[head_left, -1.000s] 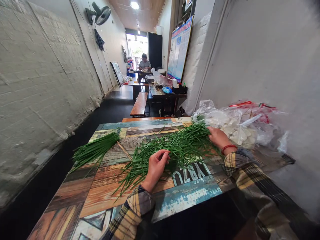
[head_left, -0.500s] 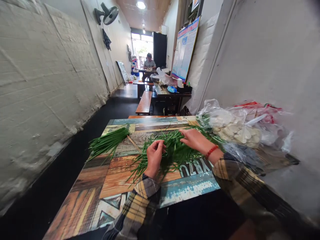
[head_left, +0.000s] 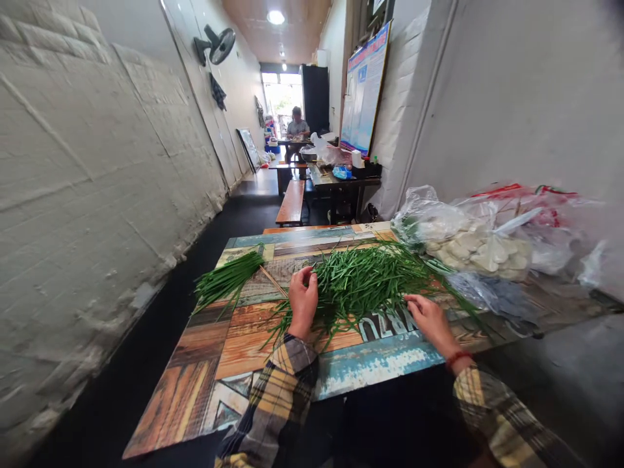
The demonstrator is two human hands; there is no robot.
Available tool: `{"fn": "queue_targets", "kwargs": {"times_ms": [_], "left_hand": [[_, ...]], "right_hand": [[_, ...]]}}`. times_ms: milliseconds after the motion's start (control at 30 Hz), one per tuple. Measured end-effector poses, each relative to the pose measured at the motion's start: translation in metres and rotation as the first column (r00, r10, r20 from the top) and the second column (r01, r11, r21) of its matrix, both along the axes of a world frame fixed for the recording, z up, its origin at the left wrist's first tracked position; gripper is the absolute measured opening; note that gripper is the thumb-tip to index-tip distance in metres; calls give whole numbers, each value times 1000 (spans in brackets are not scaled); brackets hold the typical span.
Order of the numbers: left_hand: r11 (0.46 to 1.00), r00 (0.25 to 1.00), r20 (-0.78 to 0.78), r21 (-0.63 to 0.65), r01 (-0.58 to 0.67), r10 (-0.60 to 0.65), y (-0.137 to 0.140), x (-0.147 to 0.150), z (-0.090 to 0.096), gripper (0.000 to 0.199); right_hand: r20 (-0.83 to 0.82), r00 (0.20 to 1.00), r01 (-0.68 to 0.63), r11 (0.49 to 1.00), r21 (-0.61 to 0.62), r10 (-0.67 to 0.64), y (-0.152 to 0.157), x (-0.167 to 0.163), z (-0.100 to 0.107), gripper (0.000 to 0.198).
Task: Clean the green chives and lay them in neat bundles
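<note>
Both your left hand (head_left: 303, 300) and right hand (head_left: 431, 320) have curled fingers, can't tell if pinching, green stem pile (head_left: 370, 276) between and beyond them; likely sorting, next calls for a light, selective grip.

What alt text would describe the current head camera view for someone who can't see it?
A person's left hand and right hand are at a loose heap of long green stalks on a wood-patterned table. A neater green bundle lies to the left, clear plastic bags to the right.
</note>
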State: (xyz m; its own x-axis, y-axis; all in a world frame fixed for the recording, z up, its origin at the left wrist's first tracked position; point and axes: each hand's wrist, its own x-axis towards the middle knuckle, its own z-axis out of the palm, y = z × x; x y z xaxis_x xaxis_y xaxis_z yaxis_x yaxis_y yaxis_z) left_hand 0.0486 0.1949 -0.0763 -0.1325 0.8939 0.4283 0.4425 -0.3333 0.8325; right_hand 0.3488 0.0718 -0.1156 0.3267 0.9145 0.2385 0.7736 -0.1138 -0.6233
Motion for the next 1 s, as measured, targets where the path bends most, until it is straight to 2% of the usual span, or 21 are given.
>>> {"fn": "queue_targets", "kwargs": {"times_ms": [100,167,233,300,400,533,633,700,767,833,900,967,1000], "left_hand": [[996,946,-315,-62,59,-76,9,3,7,38],[987,857,-497,-139,76,-135,12,14,15,49],[973,763,-613,-211,92,-205,12,33,25,56],[958,695,-664,-248,145,-277,9,57,32,58],[945,633,-702,-251,212,-328,7,89,38,62],[935,569,-742,-288,207,-355,15,106,35,70],[930,485,-794,-309,199,-367,24,106,35,51],[928,433,-822,-303,215,-369,31,107,44,36],[925,394,-841,-296,239,-371,39,110,63,31],[919,362,-856,-281,277,-370,49,115,92,28],[904,321,-867,-274,328,-380,59,121,126,22],[865,254,-884,-262,428,-393,65,127,157,20],[860,264,-883,-242,449,-387,67,129,169,19]], "right_hand": [[24,1000,-13,997,73,11,6,-4,-5,32],[22,999,-31,997,71,30,15,-9,0,32],[21,998,-54,996,73,52,26,-22,5,32],[14,994,-106,991,88,105,39,-42,10,32],[-2,972,-233,966,116,234,54,-76,13,33],[-27,925,-371,914,165,380,56,-96,13,38],[-54,885,-438,867,239,462,47,-88,9,38],[-95,901,-385,880,278,424,39,-75,6,34],[-126,929,-301,910,284,347,32,-61,5,31],[-128,944,-263,926,269,305,26,-47,4,29],[-115,947,-265,932,249,300,21,-35,4,28],[-92,948,-279,933,228,306,17,-28,3,28],[-75,949,-286,934,213,307,17,-26,4,28]]}}
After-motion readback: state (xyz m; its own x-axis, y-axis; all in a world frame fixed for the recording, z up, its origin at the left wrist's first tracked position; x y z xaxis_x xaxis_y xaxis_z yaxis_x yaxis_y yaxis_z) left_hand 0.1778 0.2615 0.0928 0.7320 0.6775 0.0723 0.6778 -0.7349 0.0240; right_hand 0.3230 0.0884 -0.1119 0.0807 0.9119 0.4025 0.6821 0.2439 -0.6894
